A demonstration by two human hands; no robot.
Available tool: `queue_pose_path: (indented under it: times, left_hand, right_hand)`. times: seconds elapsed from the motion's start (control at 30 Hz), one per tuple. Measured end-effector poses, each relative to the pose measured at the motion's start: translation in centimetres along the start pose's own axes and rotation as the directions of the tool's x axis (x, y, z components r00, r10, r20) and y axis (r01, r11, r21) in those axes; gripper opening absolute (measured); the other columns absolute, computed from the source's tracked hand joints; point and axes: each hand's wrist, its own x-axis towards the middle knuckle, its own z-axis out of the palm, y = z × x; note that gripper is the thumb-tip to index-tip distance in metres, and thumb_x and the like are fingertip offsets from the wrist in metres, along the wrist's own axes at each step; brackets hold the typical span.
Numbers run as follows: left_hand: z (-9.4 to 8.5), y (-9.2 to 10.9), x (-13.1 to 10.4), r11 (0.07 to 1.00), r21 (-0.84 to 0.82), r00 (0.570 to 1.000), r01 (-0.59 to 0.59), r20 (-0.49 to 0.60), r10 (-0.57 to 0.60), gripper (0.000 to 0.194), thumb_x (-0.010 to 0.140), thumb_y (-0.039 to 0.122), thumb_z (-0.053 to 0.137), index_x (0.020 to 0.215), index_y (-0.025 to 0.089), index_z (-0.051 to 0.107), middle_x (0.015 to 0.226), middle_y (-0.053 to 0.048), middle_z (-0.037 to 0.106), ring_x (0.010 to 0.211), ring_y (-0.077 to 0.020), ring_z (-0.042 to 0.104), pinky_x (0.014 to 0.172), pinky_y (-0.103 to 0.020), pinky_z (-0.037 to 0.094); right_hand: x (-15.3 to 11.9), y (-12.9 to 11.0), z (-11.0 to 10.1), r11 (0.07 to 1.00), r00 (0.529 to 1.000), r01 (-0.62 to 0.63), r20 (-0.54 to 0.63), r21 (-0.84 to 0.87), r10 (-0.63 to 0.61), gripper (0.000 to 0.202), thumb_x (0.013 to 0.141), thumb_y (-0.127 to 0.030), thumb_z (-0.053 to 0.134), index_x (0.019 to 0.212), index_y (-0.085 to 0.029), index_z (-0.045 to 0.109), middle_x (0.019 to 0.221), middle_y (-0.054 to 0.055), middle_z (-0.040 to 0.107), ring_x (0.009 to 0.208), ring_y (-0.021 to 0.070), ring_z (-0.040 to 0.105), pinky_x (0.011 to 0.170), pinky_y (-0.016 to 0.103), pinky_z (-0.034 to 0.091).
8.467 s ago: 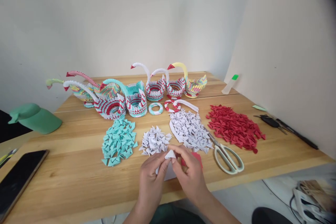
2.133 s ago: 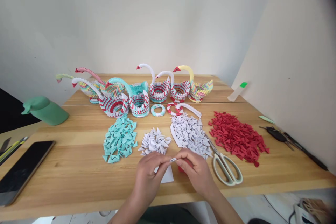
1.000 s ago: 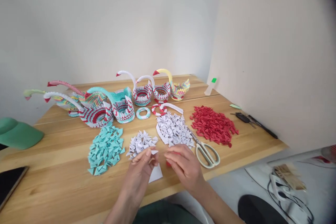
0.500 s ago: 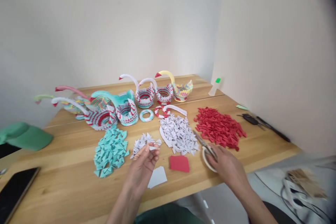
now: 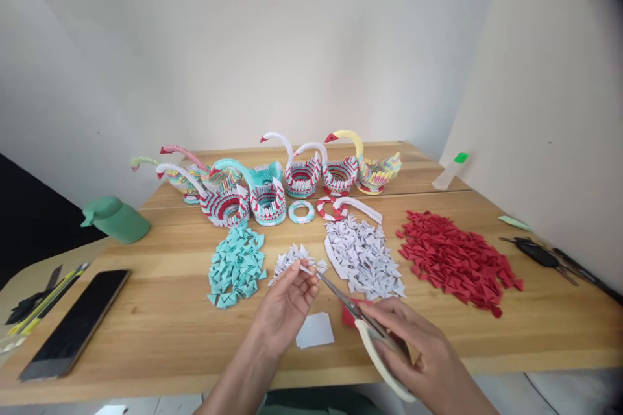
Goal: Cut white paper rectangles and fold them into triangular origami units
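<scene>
Between the fingertips of my left hand (image 5: pixel 288 301) a small folded white paper piece (image 5: pixel 307 270) is pinched. My right hand (image 5: pixel 413 343) grips scissors with cream handles (image 5: pixel 372 343); their tips point left and end close beside that paper piece. Whether the blades touch it I cannot tell. Below the left hand lies a stack of white paper slips (image 5: pixel 315 329). A red paper stack (image 5: pixel 349 312) is partly hidden behind the scissors. Just behind my left fingers sits a small pile of white folded pieces (image 5: pixel 292 256).
A larger white pile (image 5: pixel 365 256), a turquoise pile (image 5: pixel 236 269) and a red pile (image 5: pixel 452 256) of folded pieces lie around. Several paper swans (image 5: pixel 267 201) stand behind. A phone (image 5: pixel 78 321) and green bottle (image 5: pixel 117 219) are at left; dark-handled tools (image 5: pixel 538 251) at right.
The scissors have come up off the table area and swung toward the left hand's paper piece. The view has shifted left, showing more of the table's left side.
</scene>
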Motion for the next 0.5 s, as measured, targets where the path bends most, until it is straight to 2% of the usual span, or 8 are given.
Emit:
queue_pose_path:
  times: [0.17,0.5]
  left_hand:
    - [-0.5,0.4,0.3,1.000,0.023,0.999,-0.011,-0.049,0.012,0.005,0.083,0.015,0.071,0.082,0.010,0.070,0.077,-0.007,0.070,0.070,-0.0138,0.065,0.065,-0.023,0.054]
    - [-1.1,0.6,1.1,0.995,0.096,1.000,-0.021,-0.006,0.022,0.020,0.069,0.021,0.083,0.083,0.010,0.073,0.078,-0.007,0.071,0.072,-0.0151,0.064,0.066,-0.024,0.053]
  right_hand:
    - [0.4,1.0,0.8,0.997,0.999,-0.011,0.042,0.072,0.008,0.041,0.084,-0.014,0.058,0.123,-0.027,0.063,0.105,0.008,0.069,0.096,0.0184,0.068,0.082,0.024,0.057]
    - [0.9,1.3,0.9,0.995,0.993,-0.077,0.097,0.056,0.071,0.037,0.087,-0.016,0.057,0.122,-0.027,0.063,0.105,0.006,0.069,0.099,0.0169,0.067,0.086,0.023,0.054]
